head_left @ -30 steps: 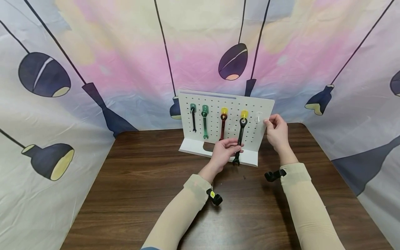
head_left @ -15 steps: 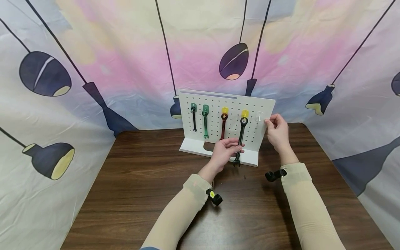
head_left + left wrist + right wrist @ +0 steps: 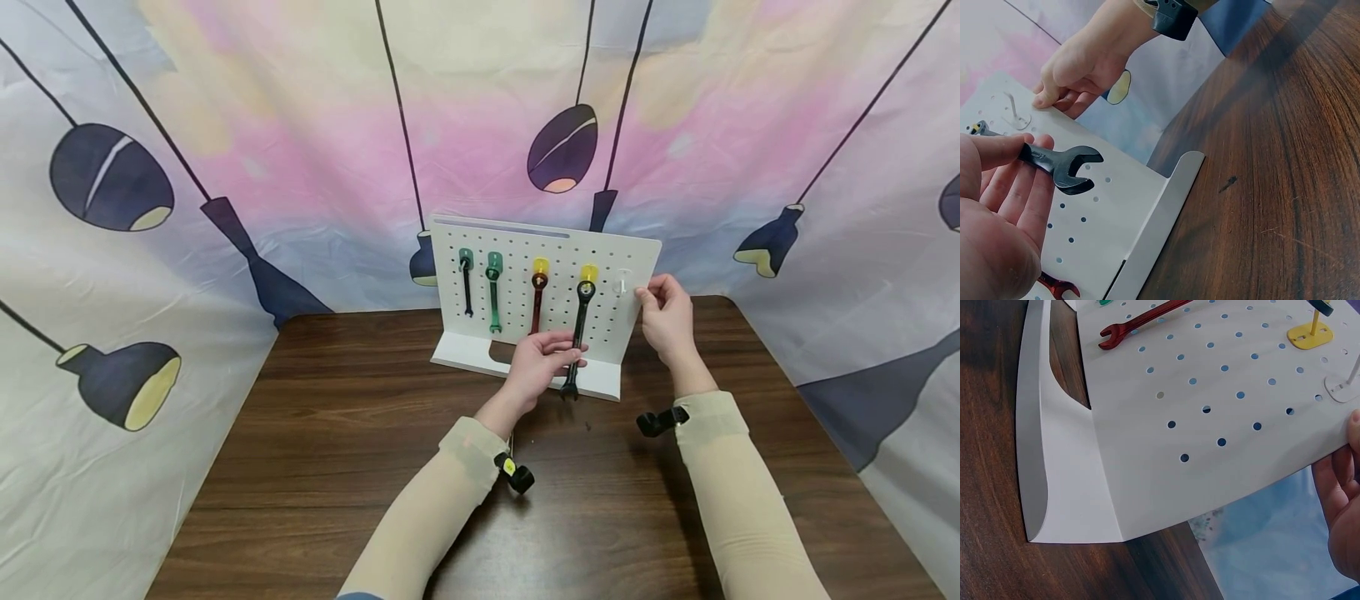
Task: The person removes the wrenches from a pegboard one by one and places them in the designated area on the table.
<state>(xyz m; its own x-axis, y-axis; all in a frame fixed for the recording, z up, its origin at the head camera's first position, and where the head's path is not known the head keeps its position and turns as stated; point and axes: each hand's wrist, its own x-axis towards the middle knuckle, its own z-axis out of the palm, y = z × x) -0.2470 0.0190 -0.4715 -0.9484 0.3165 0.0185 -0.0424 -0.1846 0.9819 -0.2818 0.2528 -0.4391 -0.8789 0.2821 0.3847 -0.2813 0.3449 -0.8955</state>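
My left hand [image 3: 536, 367] pinches the shaft of a black combination wrench [image 3: 580, 325] between thumb and fingers. The wrench hangs nearly upright, its open end [image 3: 1075, 170] down. Its ring end is at the tip of a yellow hook [image 3: 1310, 334] on the white pegboard [image 3: 517, 242]; how far it sits on the hook is unclear. My right hand [image 3: 666, 321] pinches the board's right edge, near a clear hook [image 3: 622, 282]. A red wrench [image 3: 537, 304] hangs from another yellow hook [image 3: 541, 265], its lower end behind my left hand in the head view.
A green wrench [image 3: 494, 304] and a small dark wrench [image 3: 467, 287] hang from green hooks on the board's left side. The board's foot [image 3: 461, 353] stands on a brown wooden table [image 3: 360, 433]. A patterned cloth [image 3: 315, 150] hangs behind.
Yellow now shows inside the black wrench's ring end, where it looked pale before. Both hands keep nearly the same place and hold.
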